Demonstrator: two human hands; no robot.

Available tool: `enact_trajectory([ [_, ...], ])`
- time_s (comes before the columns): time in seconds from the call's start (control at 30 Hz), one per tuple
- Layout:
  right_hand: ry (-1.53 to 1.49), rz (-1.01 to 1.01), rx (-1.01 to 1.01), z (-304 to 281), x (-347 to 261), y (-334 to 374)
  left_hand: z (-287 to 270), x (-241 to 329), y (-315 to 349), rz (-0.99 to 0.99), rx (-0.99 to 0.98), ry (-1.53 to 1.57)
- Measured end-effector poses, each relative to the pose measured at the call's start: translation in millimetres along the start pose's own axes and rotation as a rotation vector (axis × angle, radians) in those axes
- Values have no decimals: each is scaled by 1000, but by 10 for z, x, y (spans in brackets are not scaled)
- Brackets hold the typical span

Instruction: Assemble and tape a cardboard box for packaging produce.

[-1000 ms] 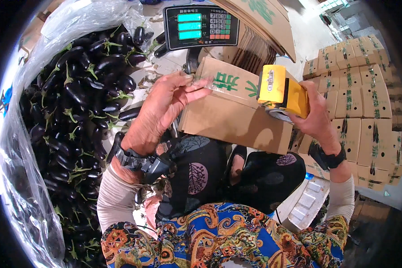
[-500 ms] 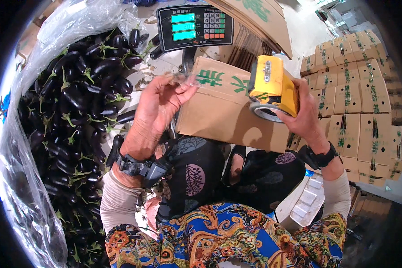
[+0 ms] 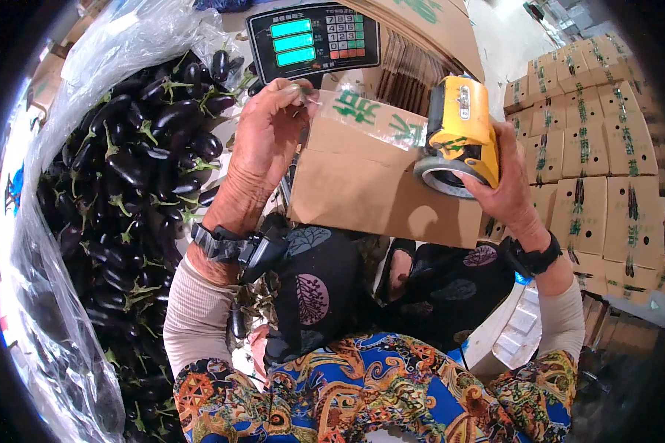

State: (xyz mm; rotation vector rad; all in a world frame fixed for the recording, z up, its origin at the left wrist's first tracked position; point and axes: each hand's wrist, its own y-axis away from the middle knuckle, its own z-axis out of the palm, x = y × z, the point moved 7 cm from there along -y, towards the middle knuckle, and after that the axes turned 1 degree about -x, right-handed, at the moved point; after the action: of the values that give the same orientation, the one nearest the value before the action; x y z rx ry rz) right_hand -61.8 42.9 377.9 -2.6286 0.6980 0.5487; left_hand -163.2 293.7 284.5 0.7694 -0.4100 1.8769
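Note:
A closed brown cardboard box (image 3: 366, 188) with green printing lies in front of my knees. Over its far part stretches a strip of clear packing tape (image 3: 380, 129), taut from one hand to the other. The fingers of my left hand (image 3: 262, 140) pinch the tape's end by the box's far left corner. My right hand (image 3: 510, 184) is wrapped round a yellow tape dispenser (image 3: 471, 118), held at the box's right end. The tape roll (image 3: 447, 179) shows below the dispenser's yellow body.
Many eggplants (image 3: 125, 166) lie heaped at the left, bordered by a clear plastic sheet (image 3: 59, 317). A scale display (image 3: 314, 40) with a keypad stands beyond the box. Flat cardboard sheets (image 3: 410, 70) lean beside it. Packed cartons (image 3: 580, 155) are stacked at the right.
My left hand has moved up and slightly left, and the tape now shows stretched out across the box. The right hand has shifted slightly right with the tape dispenser, which has tilted.

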Motion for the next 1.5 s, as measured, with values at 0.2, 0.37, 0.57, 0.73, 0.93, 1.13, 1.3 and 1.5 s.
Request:
enact_trajectory([
  [0.2,-45,-39,26,-46,84,54,66,-124,10,2,-8,-150],
  [0.37,-127,-35,60,-100,149,56,120,-176,34,-82,-67,-392],
  [0.57,-194,4,84,-100,336,82,215,-215,-61,-110,-71,-627],
  [0.73,-90,-3,118,-192,360,86,303,-204,-22,-118,-63,-757],
  [0.93,155,42,22,-471,433,166,488,-176,-4,233,-254,-1112],
  [1.13,164,66,36,-526,496,319,755,-233,22,455,-462,-1380],
  [1.3,211,37,66,-610,516,414,854,-306,16,439,-495,-1417],
  [1.5,181,40,50,-645,559,425,939,-333,31,561,-548,-1475],
])
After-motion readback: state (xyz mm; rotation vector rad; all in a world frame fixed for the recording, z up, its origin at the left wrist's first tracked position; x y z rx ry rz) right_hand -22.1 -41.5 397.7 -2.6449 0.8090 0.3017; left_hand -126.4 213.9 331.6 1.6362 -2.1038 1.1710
